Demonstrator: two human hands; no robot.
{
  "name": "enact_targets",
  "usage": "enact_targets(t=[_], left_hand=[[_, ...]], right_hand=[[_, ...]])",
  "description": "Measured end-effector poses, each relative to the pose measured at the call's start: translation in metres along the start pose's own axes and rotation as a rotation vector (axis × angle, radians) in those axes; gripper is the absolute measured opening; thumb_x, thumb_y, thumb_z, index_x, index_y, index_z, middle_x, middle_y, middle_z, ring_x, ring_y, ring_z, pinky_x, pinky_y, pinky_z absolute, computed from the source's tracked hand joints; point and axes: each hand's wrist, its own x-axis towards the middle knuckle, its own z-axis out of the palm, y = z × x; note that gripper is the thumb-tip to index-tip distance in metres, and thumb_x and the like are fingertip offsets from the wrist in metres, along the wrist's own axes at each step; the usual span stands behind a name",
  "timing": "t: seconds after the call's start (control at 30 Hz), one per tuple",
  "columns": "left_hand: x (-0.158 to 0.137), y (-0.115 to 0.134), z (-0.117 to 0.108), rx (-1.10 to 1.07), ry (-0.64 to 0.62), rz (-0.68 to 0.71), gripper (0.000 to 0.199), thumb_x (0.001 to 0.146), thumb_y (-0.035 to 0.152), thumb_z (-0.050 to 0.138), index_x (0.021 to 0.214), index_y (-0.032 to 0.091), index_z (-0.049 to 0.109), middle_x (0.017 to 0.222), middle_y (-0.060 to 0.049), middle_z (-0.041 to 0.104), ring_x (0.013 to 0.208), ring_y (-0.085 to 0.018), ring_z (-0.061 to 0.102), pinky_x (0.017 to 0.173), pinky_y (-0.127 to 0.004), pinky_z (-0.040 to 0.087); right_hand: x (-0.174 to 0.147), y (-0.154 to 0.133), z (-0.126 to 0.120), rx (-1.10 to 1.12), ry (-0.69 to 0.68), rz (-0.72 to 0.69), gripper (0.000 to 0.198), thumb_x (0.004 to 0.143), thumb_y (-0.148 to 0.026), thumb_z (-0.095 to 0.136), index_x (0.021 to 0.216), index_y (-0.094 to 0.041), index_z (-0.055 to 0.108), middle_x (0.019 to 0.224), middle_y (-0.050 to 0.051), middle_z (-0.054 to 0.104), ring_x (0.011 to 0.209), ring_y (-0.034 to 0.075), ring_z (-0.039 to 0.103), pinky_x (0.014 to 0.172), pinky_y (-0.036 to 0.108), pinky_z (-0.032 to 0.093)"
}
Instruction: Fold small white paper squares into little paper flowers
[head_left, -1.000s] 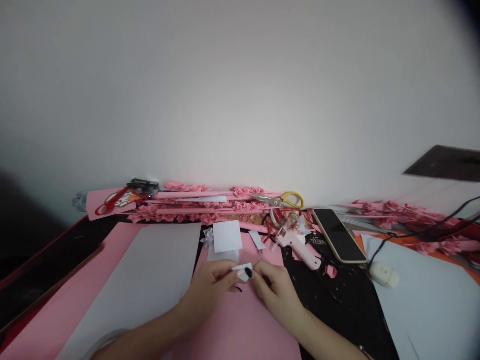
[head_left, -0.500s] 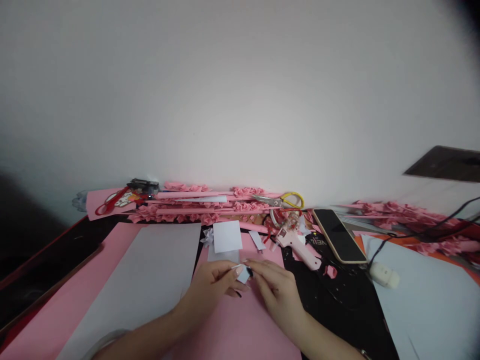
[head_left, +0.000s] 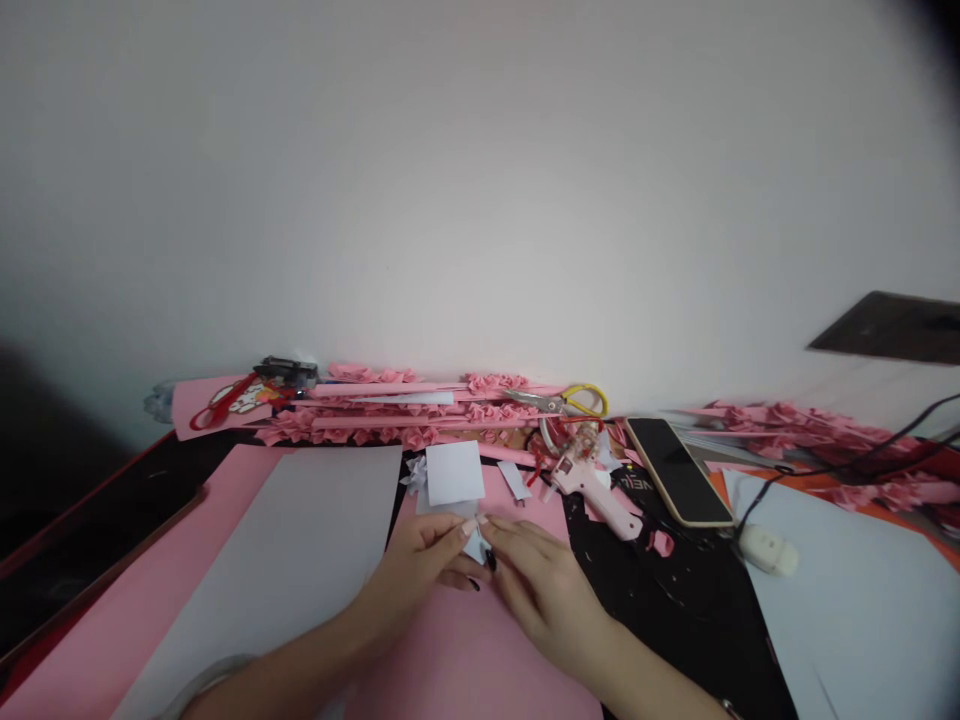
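A small white piece of paper (head_left: 475,546), partly hidden by fingers, is pinched between both hands above a pink sheet (head_left: 480,650). My left hand (head_left: 420,560) grips it from the left, thumb on top. From the right, my right hand (head_left: 544,585) pinches the same piece, its fingertips meeting those of the left. Just beyond the hands lie white paper squares (head_left: 456,473), stacked one over another. A crumpled or folded white paper shape (head_left: 415,474) is beside them, and a small white strip (head_left: 514,481) lies to their right.
A pink glue gun (head_left: 600,495), yellow-handled scissors (head_left: 559,402) and a phone (head_left: 679,470) lie at the back right. Pink paper flower stems (head_left: 420,422) line the wall. Large white sheets (head_left: 300,550) flank the hands. A white case (head_left: 769,550) rests beside a black cable.
Both hands have moved slightly left, and their fingertips have come closer together. Less of the white paper piece shows between them.
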Motion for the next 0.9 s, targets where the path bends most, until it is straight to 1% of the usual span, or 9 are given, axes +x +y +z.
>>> enact_targets(t=[0.23, 0.33, 0.4, 0.5, 0.6, 0.67, 0.73, 0.8, 0.9], left_hand=[[0.002, 0.0, -0.001, 0.012, 0.019, -0.02, 0.03, 0.076, 0.042, 0.058, 0.083, 0.013, 0.063, 0.078, -0.005, 0.067, 0.073, -0.019, 0.066, 0.065, -0.029, 0.05], [0.002, 0.0, 0.0, 0.014, -0.014, -0.018, 0.028, 0.074, 0.039, 0.061, 0.086, 0.014, 0.061, 0.083, -0.006, 0.068, 0.078, -0.02, 0.066, 0.07, -0.029, 0.05], [0.002, 0.0, 0.0, 0.017, -0.033, -0.019, 0.027, 0.073, 0.038, 0.062, 0.086, 0.014, 0.06, 0.082, -0.005, 0.068, 0.079, -0.02, 0.066, 0.072, -0.03, 0.049], [0.002, -0.001, 0.002, 0.045, -0.042, -0.023, 0.023, 0.075, 0.037, 0.058, 0.081, 0.015, 0.058, 0.077, -0.003, 0.067, 0.074, -0.018, 0.066, 0.071, -0.031, 0.049], [0.0, -0.004, 0.005, 0.092, -0.115, -0.008, 0.018, 0.078, 0.033, 0.053, 0.078, 0.015, 0.055, 0.069, -0.001, 0.064, 0.065, -0.017, 0.067, 0.064, -0.031, 0.05], [-0.001, -0.007, 0.006, 0.131, -0.175, 0.018, 0.014, 0.079, 0.029, 0.051, 0.077, 0.016, 0.053, 0.067, 0.0, 0.063, 0.062, -0.017, 0.066, 0.06, -0.029, 0.05], [-0.002, -0.01, 0.007, 0.176, -0.213, 0.046, 0.011, 0.08, 0.025, 0.049, 0.075, 0.016, 0.051, 0.065, 0.0, 0.062, 0.061, -0.016, 0.066, 0.06, -0.028, 0.05], [-0.003, -0.011, 0.008, 0.216, -0.236, 0.064, 0.01, 0.081, 0.023, 0.048, 0.075, 0.015, 0.05, 0.063, 0.0, 0.061, 0.061, -0.016, 0.066, 0.06, -0.028, 0.05], [-0.002, -0.01, 0.008, 0.224, -0.255, 0.063, 0.01, 0.081, 0.023, 0.048, 0.074, 0.015, 0.05, 0.063, 0.0, 0.061, 0.059, -0.014, 0.064, 0.059, -0.027, 0.05]], right_hand=[[0.0, 0.001, 0.002, 0.022, -0.053, 0.049, 0.036, 0.085, -0.009, 0.039, 0.118, -0.015, 0.052, 0.108, 0.012, 0.061, 0.097, 0.021, 0.056, 0.087, 0.037, 0.047], [0.0, 0.004, 0.002, 0.093, -0.031, 0.069, 0.034, 0.085, -0.008, 0.038, 0.115, -0.016, 0.053, 0.107, 0.011, 0.06, 0.098, 0.02, 0.055, 0.087, 0.035, 0.045], [0.0, 0.005, 0.002, 0.147, 0.0, 0.094, 0.031, 0.086, -0.008, 0.037, 0.109, -0.017, 0.055, 0.105, 0.01, 0.059, 0.098, 0.02, 0.054, 0.086, 0.034, 0.045], [0.001, 0.005, 0.003, 0.215, 0.029, 0.144, 0.024, 0.088, -0.01, 0.036, 0.097, -0.018, 0.056, 0.094, 0.008, 0.059, 0.087, 0.018, 0.055, 0.077, 0.031, 0.045], [0.002, 0.007, 0.005, 0.22, 0.055, 0.209, 0.014, 0.086, -0.012, 0.039, 0.089, -0.018, 0.052, 0.08, 0.005, 0.055, 0.072, 0.016, 0.052, 0.064, 0.027, 0.044], [0.002, 0.007, 0.005, 0.203, 0.026, 0.249, 0.007, 0.085, -0.014, 0.043, 0.081, -0.019, 0.048, 0.07, 0.0, 0.051, 0.061, 0.014, 0.047, 0.054, 0.023, 0.039], [0.003, 0.008, 0.004, 0.199, -0.051, 0.24, 0.013, 0.084, -0.014, 0.044, 0.073, -0.019, 0.043, 0.063, -0.002, 0.046, 0.055, 0.012, 0.042, 0.05, 0.022, 0.035], [0.004, 0.008, 0.003, 0.214, -0.134, 0.205, 0.019, 0.085, -0.012, 0.041, 0.067, -0.019, 0.04, 0.062, -0.003, 0.046, 0.055, 0.012, 0.043, 0.052, 0.021, 0.034], [0.005, 0.007, 0.002, 0.257, -0.182, 0.207, 0.025, 0.087, -0.011, 0.037, 0.063, -0.019, 0.037, 0.06, -0.003, 0.046, 0.055, 0.011, 0.044, 0.053, 0.021, 0.034]])
